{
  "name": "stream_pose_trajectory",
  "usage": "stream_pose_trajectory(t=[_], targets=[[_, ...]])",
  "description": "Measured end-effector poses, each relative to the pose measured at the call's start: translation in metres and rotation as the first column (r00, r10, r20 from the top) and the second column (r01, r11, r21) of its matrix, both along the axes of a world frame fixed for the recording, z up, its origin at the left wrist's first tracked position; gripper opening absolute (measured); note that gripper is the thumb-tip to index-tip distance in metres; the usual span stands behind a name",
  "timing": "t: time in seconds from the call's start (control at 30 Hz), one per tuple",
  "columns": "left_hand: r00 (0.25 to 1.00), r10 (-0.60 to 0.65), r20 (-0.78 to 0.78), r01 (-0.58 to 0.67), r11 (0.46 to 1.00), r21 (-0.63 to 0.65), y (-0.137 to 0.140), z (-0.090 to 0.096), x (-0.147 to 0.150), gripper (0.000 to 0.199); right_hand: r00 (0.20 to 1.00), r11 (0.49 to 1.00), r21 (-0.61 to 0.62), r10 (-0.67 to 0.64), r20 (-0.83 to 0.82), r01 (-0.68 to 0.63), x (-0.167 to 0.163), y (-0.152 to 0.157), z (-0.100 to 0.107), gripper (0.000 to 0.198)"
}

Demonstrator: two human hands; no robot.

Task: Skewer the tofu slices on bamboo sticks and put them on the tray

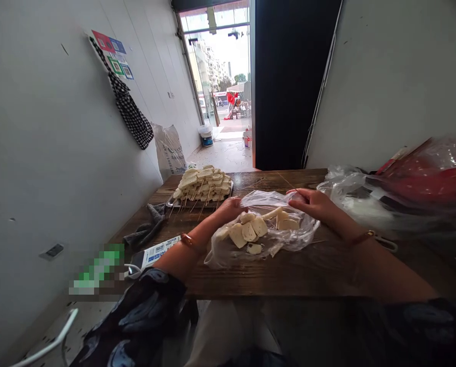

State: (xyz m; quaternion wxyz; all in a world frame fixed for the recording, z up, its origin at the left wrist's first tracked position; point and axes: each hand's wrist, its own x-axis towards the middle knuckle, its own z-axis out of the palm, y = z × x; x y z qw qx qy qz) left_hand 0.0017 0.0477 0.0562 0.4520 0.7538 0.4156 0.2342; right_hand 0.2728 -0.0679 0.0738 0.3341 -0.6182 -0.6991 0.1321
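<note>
Two bare hands at a dark wooden counter (251, 286), seen from the wearer's head. The left hand (232, 206) has its grip closed on the gathered edge of a translucent plastic bag (221, 255). The right hand (311, 203) grips a thin wooden skewer (288, 182) between thumb and fingers, its tip slanting up and to the left; the thumb lies against the opposite edge of the bag, though whether it also pinches the film cannot be told. Pale, rounded slices (250, 232) lie loosely overlapped in the open bag, between and nearer the wearer than the two hands. Each wrist bears a bracelet (190, 240).

Beyond the left hand, a metal tray (169, 203) carries a high stack of skewered pale pieces (203, 182), their sticks projecting over the near rim. To the left, a crumpled grey cloth (148, 224) lies on the counter near a printed card (161, 250), which the left forearm partly covers. At right, clear plastic wrapping (348, 196) lies in a heap beside red packaging (434, 176). Background: a checked cloth bag (133, 116) hangs on the left wall; a bucket (205, 136) stands near the glazed doorway (222, 76).
</note>
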Motion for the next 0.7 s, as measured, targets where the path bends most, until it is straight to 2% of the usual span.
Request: stream_pose_trajectory(t=[0.1, 0.13, 0.17, 0.23, 0.27, 0.37, 0.5, 0.57, 0.7], targets=[[0.990, 0.033, 0.135, -0.029, 0.999, -0.032, 0.001, 0.001, 0.003, 0.009, 0.989, 0.999, -0.016, -0.034, 0.147, 0.037, 0.004, -0.001, -0.003, 0.065], [0.985, 0.038, 0.169, -0.029, 0.998, -0.055, 0.000, 0.001, 0.004, 0.008, 0.976, 0.997, -0.024, -0.070, 0.208, 0.077, 0.005, 0.000, -0.006, 0.065], [0.979, 0.043, 0.198, -0.028, 0.997, -0.078, -0.001, 0.001, 0.005, 0.008, 0.961, 0.993, -0.030, -0.105, 0.255, 0.117, 0.007, 0.001, -0.010, 0.057], [0.967, 0.057, 0.247, -0.029, 0.993, -0.115, -0.003, 0.001, 0.007, 0.007, 0.943, 0.985, -0.028, -0.155, 0.293, 0.170, 0.008, 0.003, -0.015, 0.027], [0.961, 0.067, 0.269, -0.033, 0.991, -0.127, -0.003, 0.001, 0.009, 0.006, 0.942, 0.983, -0.018, -0.171, 0.289, 0.184, 0.008, 0.004, -0.017, 0.016], [0.938, 0.104, 0.331, -0.063, 0.989, -0.131, 0.000, 0.006, 0.016, 0.008, 0.938, 0.966, 0.069, -0.260, 0.228, 0.251, 0.002, 0.008, -0.012, 0.022], [0.914, 0.146, 0.378, -0.124, 0.989, -0.084, 0.008, 0.014, 0.024, 0.016, 0.936, 0.910, 0.244, -0.352, 0.028, 0.335, -0.007, 0.014, -0.001, 0.022], [0.929, 0.143, 0.342, -0.122, 0.989, -0.082, 0.009, 0.011, 0.023, 0.019, 0.942, 0.921, 0.219, -0.334, 0.021, 0.322, -0.008, 0.016, -0.002, 0.019], [0.976, 0.113, 0.186, -0.089, 0.987, -0.136, 0.007, -0.009, 0.017, 0.023, 0.968, 0.973, 0.029, -0.232, 0.098, 0.231, -0.002, 0.014, -0.019, 0.021]])
